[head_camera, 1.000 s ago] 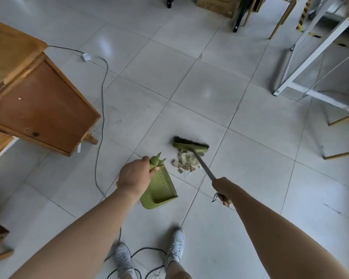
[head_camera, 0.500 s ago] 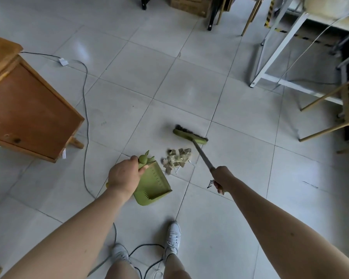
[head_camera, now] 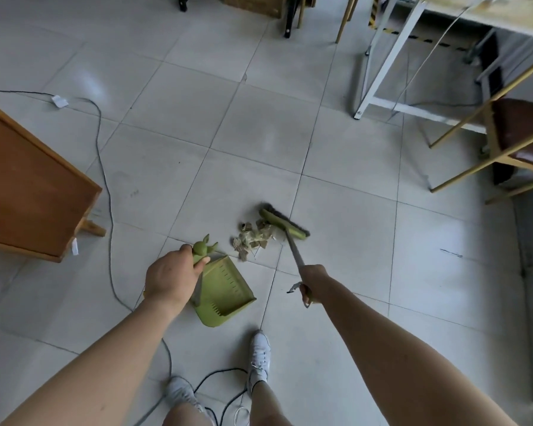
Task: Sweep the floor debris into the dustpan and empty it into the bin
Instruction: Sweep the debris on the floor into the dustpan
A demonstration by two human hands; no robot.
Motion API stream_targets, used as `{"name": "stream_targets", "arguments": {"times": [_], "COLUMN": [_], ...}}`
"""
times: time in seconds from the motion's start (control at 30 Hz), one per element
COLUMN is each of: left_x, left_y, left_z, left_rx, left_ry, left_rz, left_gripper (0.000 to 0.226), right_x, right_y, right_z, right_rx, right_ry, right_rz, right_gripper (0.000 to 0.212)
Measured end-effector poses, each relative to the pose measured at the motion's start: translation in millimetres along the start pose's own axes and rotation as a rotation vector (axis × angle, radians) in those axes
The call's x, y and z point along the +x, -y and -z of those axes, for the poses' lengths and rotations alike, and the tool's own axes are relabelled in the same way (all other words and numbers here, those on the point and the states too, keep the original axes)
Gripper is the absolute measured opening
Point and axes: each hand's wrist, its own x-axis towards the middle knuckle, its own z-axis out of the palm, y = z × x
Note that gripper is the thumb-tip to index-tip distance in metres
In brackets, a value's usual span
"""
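Left hand (head_camera: 170, 278) grips the upright handle of the green dustpan (head_camera: 226, 292), fingers curled tight round it just under the ear-shaped knob. The pan sits tilted in front of the white shoes (head_camera: 260, 358); can't tell if it touches the floor (head_camera: 259, 139). Right hand (head_camera: 313, 281) is clamped round the grey stick of the broom (head_camera: 285, 221), near its end. The green broom head is down on the tile, bristles against the far right edge of the debris (head_camera: 254, 239). The debris is a small pile of cardboard scraps and bits lying between broom head and dustpan, just beside the pan's far edge. A wooden cabinet (head_camera: 28, 192) is at left, with a grey cable (head_camera: 105, 179) running past it. A white table frame (head_camera: 382, 56) and a chair (head_camera: 520, 133) are at right.
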Motion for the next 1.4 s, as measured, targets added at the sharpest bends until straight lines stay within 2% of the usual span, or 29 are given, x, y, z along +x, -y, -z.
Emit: {"name": "stream_targets", "arguments": {"times": [0.17,0.4,0.63,0.8,0.9,1.03,1.4], "left_x": [-2,-14,-28,-41,-48,-53,-27], "left_y": [-16,-54,-81,-79,-67,-47,-7], "left_z": [-9,-9,4,6,7,7,17], "left_rx": [-0.005,0.043,0.047,0.083,0.068,0.021,-0.015], "left_ry": [0.031,0.095,0.072,0.066,0.063,0.06,0.085], "left_rz": [-0.02,-0.245,-0.355,-0.388,-0.368,-0.319,-0.19], "left_gripper": [0.042,0.038,0.04,0.041,0.041,0.042,0.04], "right_x": [-10,-25,-47,-58,-65,-70,-49], "right_y": [-8,-47,-109,-129,-124,-108,-17], "right_z": [38,96,108,95,81,60,16], "right_rx": [0.018,0.08,0.257,0.258,0.262,0.21,0.112], "right_ry": [-0.047,-0.075,-0.125,-0.129,-0.113,-0.138,-0.101], "right_rz": [0.017,-0.027,-0.128,-0.148,-0.123,-0.049,0.03], "right_gripper": [0.029,0.025,0.024,0.027,0.033,0.027,0.027]}}
